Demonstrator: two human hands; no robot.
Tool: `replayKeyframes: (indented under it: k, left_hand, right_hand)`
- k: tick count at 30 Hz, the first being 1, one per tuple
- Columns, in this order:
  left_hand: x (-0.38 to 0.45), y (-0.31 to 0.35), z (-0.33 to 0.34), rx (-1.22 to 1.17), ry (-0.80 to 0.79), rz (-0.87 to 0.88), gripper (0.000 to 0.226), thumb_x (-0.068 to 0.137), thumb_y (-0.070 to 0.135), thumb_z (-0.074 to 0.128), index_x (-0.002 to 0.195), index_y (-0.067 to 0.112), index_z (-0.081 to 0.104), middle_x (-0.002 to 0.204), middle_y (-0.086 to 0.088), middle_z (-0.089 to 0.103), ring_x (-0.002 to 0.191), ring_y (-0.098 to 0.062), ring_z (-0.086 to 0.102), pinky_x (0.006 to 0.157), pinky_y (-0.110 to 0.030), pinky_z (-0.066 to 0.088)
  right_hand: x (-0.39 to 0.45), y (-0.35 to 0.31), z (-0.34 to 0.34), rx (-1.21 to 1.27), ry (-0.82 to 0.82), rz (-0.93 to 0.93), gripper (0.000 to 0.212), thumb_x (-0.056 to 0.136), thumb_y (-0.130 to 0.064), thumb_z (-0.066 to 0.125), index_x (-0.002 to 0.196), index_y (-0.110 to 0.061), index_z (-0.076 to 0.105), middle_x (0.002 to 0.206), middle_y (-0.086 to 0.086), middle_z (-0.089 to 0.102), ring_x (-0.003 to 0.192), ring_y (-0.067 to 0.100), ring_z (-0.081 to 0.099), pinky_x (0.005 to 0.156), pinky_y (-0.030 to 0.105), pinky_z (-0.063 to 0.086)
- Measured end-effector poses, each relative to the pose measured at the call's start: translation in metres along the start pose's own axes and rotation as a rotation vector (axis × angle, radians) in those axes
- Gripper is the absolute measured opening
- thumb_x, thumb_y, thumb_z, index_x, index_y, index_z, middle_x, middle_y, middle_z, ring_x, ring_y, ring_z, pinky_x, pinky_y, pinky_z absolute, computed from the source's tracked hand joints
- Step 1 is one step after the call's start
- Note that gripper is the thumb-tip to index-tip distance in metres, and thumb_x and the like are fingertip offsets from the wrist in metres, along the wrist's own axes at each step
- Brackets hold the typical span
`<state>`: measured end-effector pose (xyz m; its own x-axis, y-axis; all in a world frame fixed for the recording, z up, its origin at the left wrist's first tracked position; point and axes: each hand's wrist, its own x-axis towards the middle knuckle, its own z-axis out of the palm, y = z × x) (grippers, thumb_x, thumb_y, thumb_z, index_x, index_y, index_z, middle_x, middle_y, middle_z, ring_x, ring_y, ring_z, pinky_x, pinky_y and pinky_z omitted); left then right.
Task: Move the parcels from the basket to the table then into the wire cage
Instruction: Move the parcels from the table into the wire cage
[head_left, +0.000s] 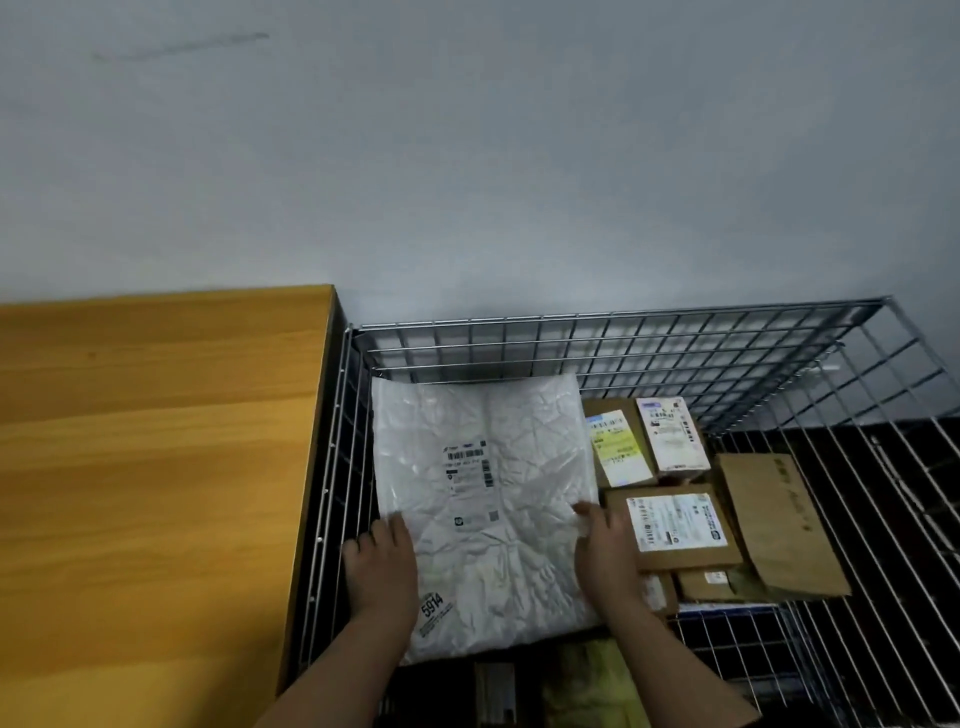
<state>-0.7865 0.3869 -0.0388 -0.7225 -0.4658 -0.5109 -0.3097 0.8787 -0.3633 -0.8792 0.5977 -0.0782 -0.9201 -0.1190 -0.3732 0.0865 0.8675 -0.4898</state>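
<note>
Head view: both hands, left (382, 564) and right (608, 553), each grip holding an edge of the white bag (483, 499), lower it into the wire cage (623, 332) beside boxes (675, 525) already stowed right of them; table (156, 441) at left.

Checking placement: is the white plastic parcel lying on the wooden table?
No, both hands hold the white plastic parcel inside the wire cage, beside the wooden table.
</note>
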Motion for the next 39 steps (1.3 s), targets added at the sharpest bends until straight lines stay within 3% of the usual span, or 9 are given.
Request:
replayKeyframes:
  k: [6, 10, 15, 20, 24, 27, 32, 35, 39]
  left_hand:
    - [0.018, 0.007, 0.029, 0.149, -0.129, 0.132, 0.078, 0.097, 0.035, 0.047, 0.152, 0.006, 0.001, 0.159, -0.015, -0.011, 0.145, -0.032, 0.008, 0.115, -0.044, 0.01]
    - [0.024, 0.008, 0.034, 0.081, -0.155, 0.153, 0.077, 0.097, 0.045, 0.039, 0.152, 0.006, 0.001, 0.159, -0.015, 0.006, 0.145, -0.028, 0.012, 0.117, -0.043, 0.005]
    - [0.017, 0.005, 0.018, 0.004, -0.194, 0.178, 0.085, 0.091, 0.047, 0.051, 0.152, 0.008, 0.008, 0.157, -0.012, 0.016, 0.144, -0.028, 0.018, 0.117, -0.048, 0.003]
    - [-0.011, -0.025, -0.039, -0.186, 0.075, 0.275, 0.04, 0.097, 0.028, 0.042, 0.134, 0.014, 0.039, 0.133, -0.008, 0.048, 0.12, -0.026, 0.047, 0.104, -0.039, 0.03]
    - [-0.04, -0.081, -0.085, -0.406, 0.248, 0.26, 0.032, 0.099, 0.024, 0.037, 0.129, 0.016, 0.045, 0.124, -0.006, 0.055, 0.107, -0.023, 0.056, 0.082, -0.032, 0.042]
    - [-0.063, -0.141, -0.109, -0.56, 0.327, 0.174, 0.028, 0.099, 0.027, 0.038, 0.122, 0.015, 0.051, 0.117, -0.007, 0.058, 0.103, -0.025, 0.058, 0.073, -0.029, 0.042]
    - [-0.1, -0.262, -0.106, -0.584, 0.459, -0.004, 0.024, 0.098, 0.033, 0.038, 0.109, 0.018, 0.054, 0.106, -0.002, 0.062, 0.091, -0.021, 0.063, 0.074, -0.032, 0.051]
    - [-0.111, -0.331, -0.086, -0.572, 0.433, -0.106, 0.028, 0.099, 0.037, 0.038, 0.116, 0.019, 0.05, 0.111, -0.002, 0.057, 0.096, -0.021, 0.06, 0.074, -0.032, 0.046]
    - [-0.116, -0.423, -0.039, -0.553, 0.362, -0.276, 0.046, 0.097, 0.047, 0.039, 0.134, 0.02, 0.04, 0.131, -0.005, 0.048, 0.115, -0.022, 0.052, 0.088, -0.033, 0.045]
  right_hand:
    - [0.009, 0.016, 0.026, 0.033, -0.17, 0.111, 0.06, 0.092, -0.003, 0.046, 0.148, -0.019, 0.032, 0.143, 0.015, 0.027, 0.121, 0.032, 0.045, 0.1, 0.035, 0.041]
    - [0.01, 0.018, 0.024, -0.11, -0.143, 0.149, 0.063, 0.091, -0.018, 0.055, 0.149, -0.024, 0.031, 0.148, 0.016, 0.026, 0.129, 0.033, 0.04, 0.104, 0.036, 0.038]
    - [0.002, 0.006, 0.003, -0.23, -0.061, 0.098, 0.052, 0.092, -0.024, 0.056, 0.141, -0.019, 0.042, 0.146, 0.012, 0.034, 0.125, 0.03, 0.043, 0.1, 0.037, 0.042]
    - [-0.016, -0.051, -0.034, -0.288, -0.052, -0.039, 0.038, 0.097, -0.027, 0.046, 0.135, -0.02, 0.049, 0.135, 0.006, 0.05, 0.12, 0.024, 0.05, 0.089, 0.032, 0.045]
    - [-0.044, -0.125, -0.067, -0.263, -0.002, -0.154, 0.032, 0.098, -0.026, 0.045, 0.127, -0.018, 0.055, 0.126, 0.005, 0.055, 0.111, 0.024, 0.056, 0.082, 0.031, 0.047]
    - [-0.071, -0.187, -0.085, -0.243, 0.038, -0.222, 0.026, 0.098, -0.026, 0.044, 0.12, -0.017, 0.057, 0.121, 0.004, 0.058, 0.106, 0.024, 0.057, 0.073, 0.029, 0.044]
    - [-0.119, -0.294, -0.081, -0.24, 0.082, -0.313, 0.022, 0.097, -0.024, 0.042, 0.108, -0.019, 0.06, 0.109, 0.003, 0.065, 0.098, 0.025, 0.062, 0.069, 0.03, 0.044]
    - [-0.144, -0.35, -0.061, -0.266, 0.079, -0.378, 0.025, 0.098, -0.025, 0.04, 0.107, -0.016, 0.06, 0.11, 0.005, 0.065, 0.1, 0.027, 0.061, 0.071, 0.031, 0.043]
    - [-0.174, -0.421, -0.012, -0.303, -0.002, -0.455, 0.028, 0.098, -0.026, 0.04, 0.115, -0.013, 0.058, 0.119, 0.01, 0.062, 0.107, 0.031, 0.059, 0.079, 0.033, 0.047]
